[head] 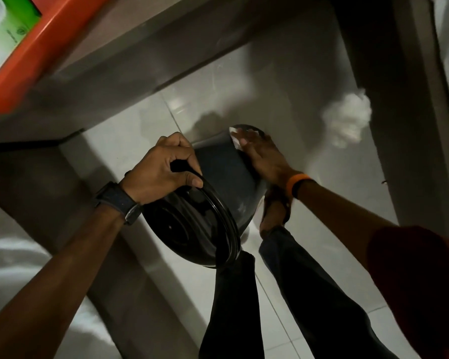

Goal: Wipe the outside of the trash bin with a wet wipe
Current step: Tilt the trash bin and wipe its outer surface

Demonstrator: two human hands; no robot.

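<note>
Orange-edged shelf (34, 45) top left, white tiled floor (145, 130) below; left hand (163, 168), dark watch (117, 200) on its wrist, is curled round the black rim of the trash bin (226, 174), fingers over the lip and thumb on the outer edge, holding the bin tipped and off the floor above the person's legs with its open mouth facing the camera. Right hand (259, 154), orange wristband (294, 183), lies flat with fingers spread on the bin's outer wall near its base, pressing the white wet wipe (235, 139) against it. White crumpled wad (347, 120) sits on the floor further right, blurred, well apart from the bin.
</note>
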